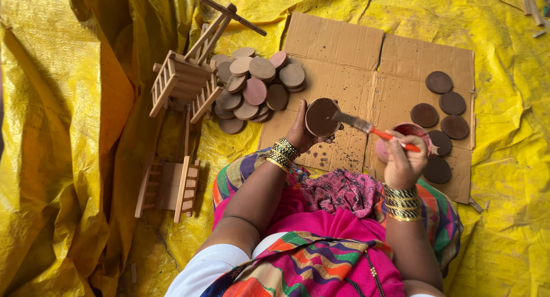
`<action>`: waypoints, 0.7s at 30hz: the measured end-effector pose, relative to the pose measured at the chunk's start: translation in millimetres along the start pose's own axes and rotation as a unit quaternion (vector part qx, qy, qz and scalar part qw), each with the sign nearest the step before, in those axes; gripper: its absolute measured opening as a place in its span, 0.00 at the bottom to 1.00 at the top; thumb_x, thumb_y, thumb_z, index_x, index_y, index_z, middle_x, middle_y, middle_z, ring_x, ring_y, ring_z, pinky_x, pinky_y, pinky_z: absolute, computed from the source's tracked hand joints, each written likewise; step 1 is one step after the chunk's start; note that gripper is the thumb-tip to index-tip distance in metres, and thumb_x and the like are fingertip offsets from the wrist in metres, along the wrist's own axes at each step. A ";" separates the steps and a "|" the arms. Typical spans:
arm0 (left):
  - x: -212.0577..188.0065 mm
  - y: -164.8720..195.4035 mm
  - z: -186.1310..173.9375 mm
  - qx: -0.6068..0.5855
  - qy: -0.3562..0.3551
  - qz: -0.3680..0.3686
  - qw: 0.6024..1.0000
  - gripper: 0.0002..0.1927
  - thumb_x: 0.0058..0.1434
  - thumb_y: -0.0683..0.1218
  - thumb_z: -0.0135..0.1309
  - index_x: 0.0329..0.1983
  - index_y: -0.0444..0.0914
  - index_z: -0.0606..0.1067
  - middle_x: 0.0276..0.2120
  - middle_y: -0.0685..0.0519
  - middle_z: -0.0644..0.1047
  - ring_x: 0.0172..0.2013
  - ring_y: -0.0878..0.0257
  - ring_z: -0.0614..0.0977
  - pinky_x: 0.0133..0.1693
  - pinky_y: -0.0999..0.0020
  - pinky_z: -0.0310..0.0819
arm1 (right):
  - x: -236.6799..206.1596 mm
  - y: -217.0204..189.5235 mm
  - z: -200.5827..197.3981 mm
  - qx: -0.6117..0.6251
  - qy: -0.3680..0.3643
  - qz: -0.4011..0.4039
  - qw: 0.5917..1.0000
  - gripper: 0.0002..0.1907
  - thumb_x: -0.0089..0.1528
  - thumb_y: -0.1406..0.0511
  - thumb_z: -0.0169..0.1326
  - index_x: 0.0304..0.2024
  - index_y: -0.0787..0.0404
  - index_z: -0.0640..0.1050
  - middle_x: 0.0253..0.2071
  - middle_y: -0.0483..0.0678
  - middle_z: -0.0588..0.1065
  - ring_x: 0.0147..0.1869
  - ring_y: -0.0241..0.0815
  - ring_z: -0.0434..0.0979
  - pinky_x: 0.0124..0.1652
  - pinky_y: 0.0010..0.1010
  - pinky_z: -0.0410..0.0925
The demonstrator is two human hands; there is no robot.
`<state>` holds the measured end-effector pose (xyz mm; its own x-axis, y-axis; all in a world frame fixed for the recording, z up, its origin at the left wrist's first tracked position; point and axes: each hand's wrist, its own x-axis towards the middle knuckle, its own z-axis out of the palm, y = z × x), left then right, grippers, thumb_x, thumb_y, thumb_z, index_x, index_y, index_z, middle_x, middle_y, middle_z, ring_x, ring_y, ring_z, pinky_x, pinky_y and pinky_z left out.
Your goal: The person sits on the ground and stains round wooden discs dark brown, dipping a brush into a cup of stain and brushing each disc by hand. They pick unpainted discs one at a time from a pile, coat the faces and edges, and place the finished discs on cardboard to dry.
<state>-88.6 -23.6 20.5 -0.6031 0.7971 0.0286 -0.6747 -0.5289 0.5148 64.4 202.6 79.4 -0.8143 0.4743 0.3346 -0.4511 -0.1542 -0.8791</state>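
My left hand (pixel 302 132) holds a round wooden disc (pixel 321 117) upright, its face coated dark brown. My right hand (pixel 402 162) grips a paintbrush (pixel 378 131) with an orange handle, and the bristles rest against the disc's right edge. Just beyond my right hand sits a small pink bowl of paint (pixel 408 132). Both wrists wear stacked gold and green bangles. My lap is covered with bright pink and multicoloured cloth.
A flattened cardboard sheet (pixel 355 62) lies on a yellow tarpaulin (pixel 69 131). Several dark painted discs (pixel 440 108) dry at its right. A heap of unpainted discs (pixel 255 88) lies at its left, beside two small wooden carts (pixel 183 82) (pixel 169 185).
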 end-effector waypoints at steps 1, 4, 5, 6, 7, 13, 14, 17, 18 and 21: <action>0.4 -1.9 0.5 0.012 -0.003 0.000 1.000 0.47 0.67 0.78 0.24 0.74 0.40 0.60 0.53 0.41 0.79 0.44 0.54 0.84 0.39 0.59 0.84 | 1.6 2.7 2.6 0.010 0.010 -0.005 1.000 0.07 0.70 0.75 0.53 0.47 0.62 0.71 0.51 0.60 0.78 0.48 0.40 0.79 0.51 0.30 0.73; 0.4 -5.3 -1.9 0.051 -0.017 0.011 0.998 0.47 0.69 0.77 0.24 0.75 0.40 0.60 0.52 0.40 0.79 0.43 0.54 0.84 0.39 0.59 0.83 | 2.6 15.8 18.0 0.021 0.024 0.012 0.999 0.07 0.71 0.76 0.54 0.47 0.62 0.70 0.51 0.62 0.79 0.37 0.34 0.72 0.42 0.27 0.68; -0.5 -6.9 -3.3 0.062 -0.026 0.020 0.997 0.47 0.70 0.78 0.25 0.75 0.40 0.60 0.52 0.40 0.79 0.41 0.54 0.84 0.39 0.60 0.83 | 1.4 19.1 22.5 0.045 0.007 0.022 0.999 0.07 0.70 0.75 0.53 0.47 0.62 0.70 0.51 0.61 0.79 0.40 0.35 0.74 0.44 0.28 0.70; -1.3 -7.5 -5.2 0.075 -0.035 0.029 0.996 0.47 0.72 0.78 0.25 0.76 0.40 0.60 0.51 0.40 0.79 0.40 0.54 0.84 0.38 0.60 0.83 | -0.5 22.2 26.3 0.070 -0.009 0.031 0.997 0.07 0.69 0.75 0.52 0.46 0.61 0.70 0.51 0.60 0.79 0.43 0.35 0.76 0.47 0.28 0.72; -2.0 -8.3 -7.0 0.069 -0.033 0.027 0.997 0.47 0.71 0.78 0.25 0.76 0.40 0.61 0.51 0.41 0.79 0.40 0.54 0.84 0.39 0.60 0.84 | -2.7 24.1 29.0 0.094 -0.025 0.041 0.994 0.07 0.69 0.75 0.52 0.46 0.60 0.70 0.51 0.60 0.78 0.45 0.36 0.77 0.50 0.29 0.73; -1.1 -9.2 -13.2 0.016 0.078 -0.006 0.997 0.48 0.67 0.78 0.25 0.73 0.40 0.62 0.57 0.44 0.77 0.49 0.54 0.84 0.41 0.59 0.85 | -18.9 9.1 10.8 0.025 -0.095 0.062 0.993 0.08 0.68 0.76 0.51 0.45 0.61 0.71 0.50 0.61 0.77 0.53 0.40 0.80 0.52 0.28 0.73; -0.1 -8.1 -13.2 -0.001 0.084 -0.008 0.996 0.48 0.68 0.78 0.25 0.74 0.39 0.62 0.58 0.44 0.77 0.50 0.55 0.84 0.42 0.60 0.86 | -18.7 5.0 5.6 0.026 -0.084 0.063 0.994 0.08 0.69 0.77 0.51 0.46 0.61 0.71 0.51 0.61 0.78 0.51 0.38 0.79 0.51 0.27 0.72; 1.8 -5.6 -9.9 -0.002 0.058 0.002 0.998 0.49 0.68 0.79 0.25 0.73 0.39 0.62 0.57 0.43 0.76 0.47 0.52 0.83 0.40 0.59 0.86 | -11.6 -7.0 -7.1 0.019 -0.047 0.049 0.998 0.08 0.69 0.77 0.52 0.47 0.61 0.71 0.52 0.63 0.78 0.48 0.37 0.78 0.48 0.27 0.72; 2.1 -5.2 -8.3 0.006 0.043 0.007 0.999 0.49 0.67 0.79 0.25 0.72 0.39 0.62 0.56 0.42 0.76 0.45 0.51 0.83 0.39 0.58 0.86 | -7.4 -8.0 -8.0 0.009 -0.033 0.033 0.999 0.08 0.69 0.76 0.52 0.46 0.61 0.71 0.52 0.62 0.78 0.49 0.38 0.79 0.48 0.28 0.73; 0.1 -4.4 -4.2 -0.007 -0.027 0.004 1.000 0.49 0.66 0.79 0.25 0.74 0.40 0.61 0.57 0.41 0.76 0.50 0.53 0.84 0.38 0.59 0.85 | -0.6 -0.4 1.0 0.009 -0.006 0.013 1.000 0.08 0.70 0.76 0.53 0.47 0.61 0.71 0.51 0.62 0.78 0.46 0.37 0.77 0.45 0.26 0.70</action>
<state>-87.5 -22.5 14.6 -0.5844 0.8076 0.0792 -0.6761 -0.5386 0.5029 64.7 201.5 79.8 -0.8303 0.4593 0.3157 -0.4359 -0.1820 -0.8814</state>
